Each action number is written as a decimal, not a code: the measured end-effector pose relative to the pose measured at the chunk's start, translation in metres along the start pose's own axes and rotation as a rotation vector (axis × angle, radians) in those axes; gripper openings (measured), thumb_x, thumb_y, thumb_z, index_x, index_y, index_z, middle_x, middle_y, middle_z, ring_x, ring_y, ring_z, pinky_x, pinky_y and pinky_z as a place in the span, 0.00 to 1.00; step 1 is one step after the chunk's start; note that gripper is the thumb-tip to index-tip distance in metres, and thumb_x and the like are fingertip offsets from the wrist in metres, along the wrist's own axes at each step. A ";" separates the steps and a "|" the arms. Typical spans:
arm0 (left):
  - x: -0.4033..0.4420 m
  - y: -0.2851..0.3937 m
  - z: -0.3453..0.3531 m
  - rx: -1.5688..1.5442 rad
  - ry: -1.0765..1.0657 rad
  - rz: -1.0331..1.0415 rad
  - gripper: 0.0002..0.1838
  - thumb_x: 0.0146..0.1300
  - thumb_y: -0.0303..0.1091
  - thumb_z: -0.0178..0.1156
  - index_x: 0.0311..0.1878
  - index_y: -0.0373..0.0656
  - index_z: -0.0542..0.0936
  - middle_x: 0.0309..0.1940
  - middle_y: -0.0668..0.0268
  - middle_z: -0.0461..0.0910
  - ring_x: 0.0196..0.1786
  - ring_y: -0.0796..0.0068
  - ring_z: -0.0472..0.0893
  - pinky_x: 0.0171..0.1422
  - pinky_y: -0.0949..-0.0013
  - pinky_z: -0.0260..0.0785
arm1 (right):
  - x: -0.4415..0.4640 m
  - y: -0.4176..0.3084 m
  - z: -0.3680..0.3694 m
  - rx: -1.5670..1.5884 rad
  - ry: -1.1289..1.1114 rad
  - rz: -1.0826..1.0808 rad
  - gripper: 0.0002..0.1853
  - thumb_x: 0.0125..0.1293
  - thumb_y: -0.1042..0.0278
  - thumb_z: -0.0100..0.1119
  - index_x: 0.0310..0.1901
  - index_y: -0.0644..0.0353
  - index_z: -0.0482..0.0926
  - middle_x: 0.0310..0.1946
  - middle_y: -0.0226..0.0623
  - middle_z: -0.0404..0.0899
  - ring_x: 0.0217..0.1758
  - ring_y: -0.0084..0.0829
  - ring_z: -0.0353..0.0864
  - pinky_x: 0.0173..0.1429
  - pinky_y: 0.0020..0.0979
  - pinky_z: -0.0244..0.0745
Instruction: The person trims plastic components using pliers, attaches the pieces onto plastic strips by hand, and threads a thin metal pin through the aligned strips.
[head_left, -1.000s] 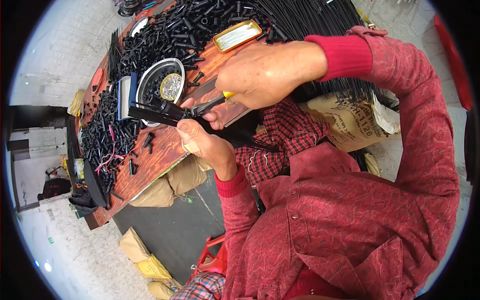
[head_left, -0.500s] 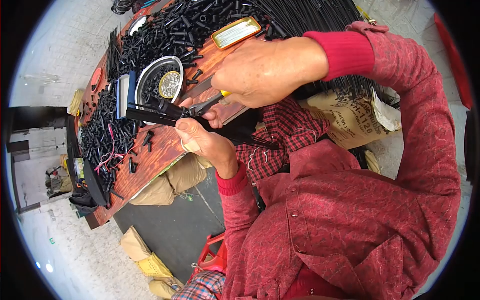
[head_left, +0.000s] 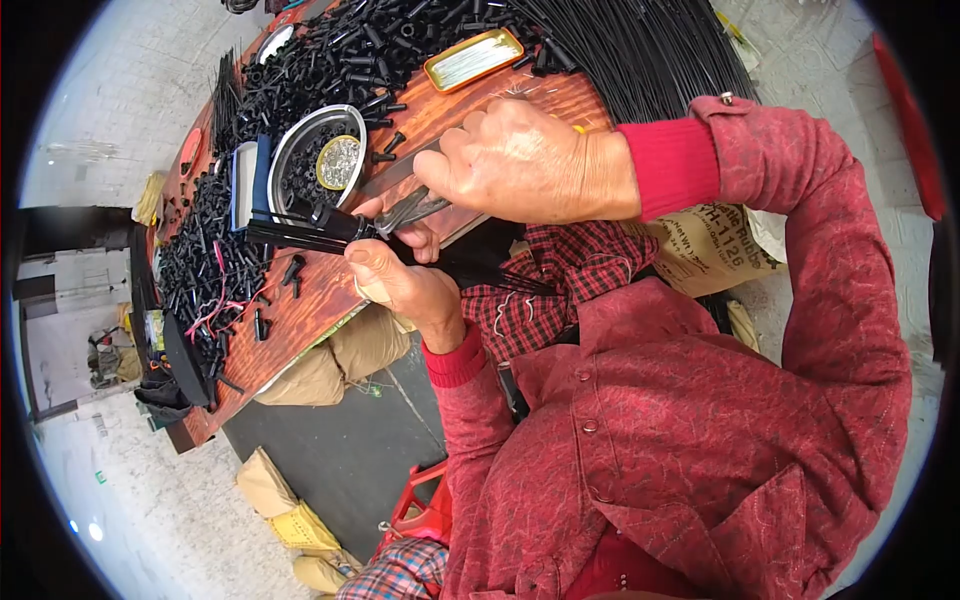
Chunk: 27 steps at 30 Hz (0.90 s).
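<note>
My left hand (head_left: 405,285) is closed around a bundle of thin black rods (head_left: 285,235). Its fingers also support a dark tubular piece (head_left: 335,222) at the bundle. Just above, my right hand (head_left: 525,165) is wrapped around a pair of metal pliers (head_left: 412,209). The jaws reach toward the tubular piece beside my left thumb; whether they grip anything is too small to tell. Behind the hands, a metal-rimmed bowl (head_left: 283,157) holds small black parts and a round yellow tin (head_left: 338,162) of small shiny pieces.
Piles of black tubular parts (head_left: 370,60) cover much of the reddish wooden table (head_left: 300,335). A yellow-edged tray (head_left: 473,60) of thin pale pins sits near long black rods (head_left: 640,50). Red checked cloth (head_left: 590,255) and a brown paper sack (head_left: 700,245) lie by my lap.
My right hand has turned and risen slightly with the pliers, and the yellow on the handle is no longer visible there. My left hand has shifted slightly left with the bundle still held.
</note>
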<state>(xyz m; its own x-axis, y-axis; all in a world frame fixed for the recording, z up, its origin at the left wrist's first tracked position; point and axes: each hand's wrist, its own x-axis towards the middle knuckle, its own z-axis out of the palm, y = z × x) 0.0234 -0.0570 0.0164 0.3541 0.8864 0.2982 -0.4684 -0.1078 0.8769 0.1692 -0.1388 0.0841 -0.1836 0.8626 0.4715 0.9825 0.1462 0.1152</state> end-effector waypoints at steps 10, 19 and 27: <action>-0.001 0.005 0.004 -0.039 0.009 0.006 0.35 0.73 0.62 0.46 0.59 0.33 0.70 0.22 0.68 0.70 0.21 0.82 0.65 0.23 0.80 0.55 | 0.012 0.024 -0.023 0.892 -0.664 0.265 0.13 0.69 0.64 0.55 0.40 0.68 0.77 0.24 0.40 0.82 0.25 0.31 0.83 0.29 0.33 0.78; -0.006 0.006 -0.003 -0.033 -0.027 0.004 0.33 0.74 0.61 0.46 0.48 0.32 0.73 0.23 0.65 0.72 0.21 0.80 0.67 0.23 0.79 0.55 | 0.029 0.026 -0.042 1.004 -0.904 0.398 0.19 0.73 0.54 0.50 0.42 0.66 0.79 0.25 0.36 0.82 0.24 0.24 0.81 0.30 0.28 0.77; -0.009 0.009 0.000 -0.071 -0.031 -0.034 0.30 0.74 0.60 0.46 0.39 0.35 0.72 0.21 0.65 0.71 0.20 0.80 0.66 0.23 0.78 0.55 | 0.030 0.027 -0.051 1.101 -0.995 0.466 0.19 0.73 0.54 0.49 0.36 0.64 0.78 0.23 0.33 0.79 0.22 0.22 0.78 0.30 0.25 0.75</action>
<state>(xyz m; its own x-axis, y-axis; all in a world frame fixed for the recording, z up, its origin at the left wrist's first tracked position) 0.0161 -0.0660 0.0221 0.3951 0.8744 0.2817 -0.5116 -0.0452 0.8580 0.1890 -0.1333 0.1461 -0.2118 0.8282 -0.5189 0.5637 -0.3302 -0.7571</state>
